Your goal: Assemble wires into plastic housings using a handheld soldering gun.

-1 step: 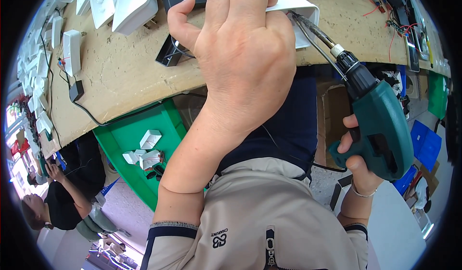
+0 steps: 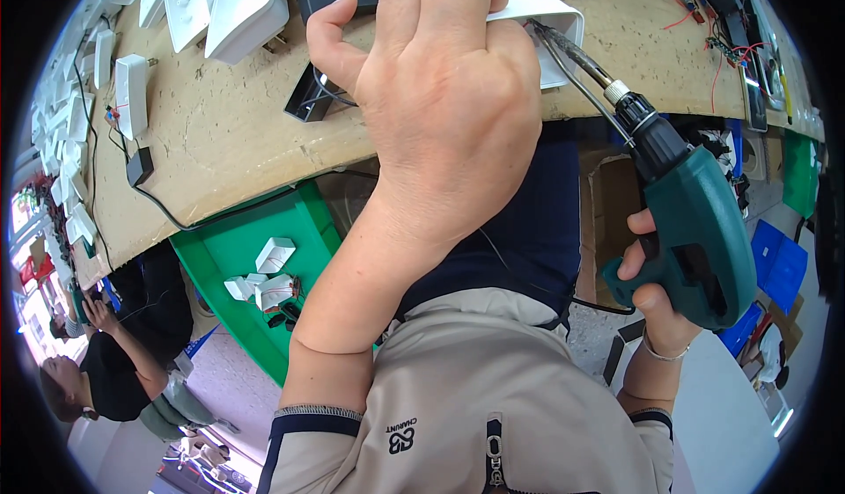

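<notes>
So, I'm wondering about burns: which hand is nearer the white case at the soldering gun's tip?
Left. The left hand covers part of the white case; the right hand is farther back, gripping the green soldering gun.

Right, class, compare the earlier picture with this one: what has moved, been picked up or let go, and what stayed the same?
Nothing visibly changed: nothing moved, was taken hold of or was let go. The right hand still grips the green gun-shaped tool, pointed toward the white casing; the left hand stays beside that casing.
</notes>
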Available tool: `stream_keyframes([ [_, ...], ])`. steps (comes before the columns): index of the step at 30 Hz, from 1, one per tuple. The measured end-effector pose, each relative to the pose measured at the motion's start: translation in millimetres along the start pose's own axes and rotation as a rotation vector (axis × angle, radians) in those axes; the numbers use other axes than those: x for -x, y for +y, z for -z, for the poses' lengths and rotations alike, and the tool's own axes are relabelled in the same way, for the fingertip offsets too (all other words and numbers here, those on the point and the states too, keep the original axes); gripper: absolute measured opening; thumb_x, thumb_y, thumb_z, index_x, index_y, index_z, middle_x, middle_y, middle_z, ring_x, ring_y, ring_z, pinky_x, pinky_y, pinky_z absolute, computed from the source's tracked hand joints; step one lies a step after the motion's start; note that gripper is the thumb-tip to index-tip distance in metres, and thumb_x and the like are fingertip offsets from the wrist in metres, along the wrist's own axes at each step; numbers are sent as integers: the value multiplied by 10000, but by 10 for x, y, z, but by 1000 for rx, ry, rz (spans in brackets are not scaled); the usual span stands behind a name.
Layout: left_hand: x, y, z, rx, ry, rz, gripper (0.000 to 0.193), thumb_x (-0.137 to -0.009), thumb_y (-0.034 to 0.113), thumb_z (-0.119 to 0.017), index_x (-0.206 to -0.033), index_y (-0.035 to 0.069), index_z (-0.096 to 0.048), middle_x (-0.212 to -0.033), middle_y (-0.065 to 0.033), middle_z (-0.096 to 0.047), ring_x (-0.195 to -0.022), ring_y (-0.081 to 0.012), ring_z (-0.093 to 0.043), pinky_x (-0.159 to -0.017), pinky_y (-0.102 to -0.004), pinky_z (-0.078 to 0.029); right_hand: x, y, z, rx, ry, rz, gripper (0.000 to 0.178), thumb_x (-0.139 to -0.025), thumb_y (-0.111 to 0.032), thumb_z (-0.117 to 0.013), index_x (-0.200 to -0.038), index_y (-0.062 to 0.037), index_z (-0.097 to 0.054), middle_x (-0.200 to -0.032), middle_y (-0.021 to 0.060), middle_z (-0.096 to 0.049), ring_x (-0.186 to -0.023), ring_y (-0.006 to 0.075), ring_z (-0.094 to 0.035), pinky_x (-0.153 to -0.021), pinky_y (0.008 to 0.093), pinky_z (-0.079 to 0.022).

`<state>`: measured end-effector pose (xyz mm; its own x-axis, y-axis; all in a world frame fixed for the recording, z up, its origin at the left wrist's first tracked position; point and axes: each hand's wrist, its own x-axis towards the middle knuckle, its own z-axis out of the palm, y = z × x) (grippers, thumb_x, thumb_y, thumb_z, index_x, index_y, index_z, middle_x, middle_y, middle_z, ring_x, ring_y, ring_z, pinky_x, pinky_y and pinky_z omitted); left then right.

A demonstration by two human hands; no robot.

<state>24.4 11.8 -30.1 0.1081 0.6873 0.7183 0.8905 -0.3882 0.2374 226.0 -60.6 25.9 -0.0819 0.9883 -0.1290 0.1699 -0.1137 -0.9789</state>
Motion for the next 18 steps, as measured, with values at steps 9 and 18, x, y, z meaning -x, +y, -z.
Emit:
stream_keyframes([
  [9, 6, -10, -1, 18, -4, 0, 117, -593, 106, -643, -683, 99, -570, -921, -15, -522, -873, -189, -476, -776, -365, -246, 47, -26, 22, 30, 15, -42, 673, -607, -348, -766, -1074, 47, -483, -859, 117, -567, -613, 131, -549, -547, 227, -447],
  [18, 15, -34, 9, 36, -6, -1, 122, -591, 103, -640, -684, 95, -563, -926, -21, -518, -876, -192, -475, -777, -369, -250, 65, -111, 32, -11, -29, -68, 384, -647, -160, -748, -946, 1, -568, -798, 40, -584, -713, 136, -528, -637, 239, -424],
])
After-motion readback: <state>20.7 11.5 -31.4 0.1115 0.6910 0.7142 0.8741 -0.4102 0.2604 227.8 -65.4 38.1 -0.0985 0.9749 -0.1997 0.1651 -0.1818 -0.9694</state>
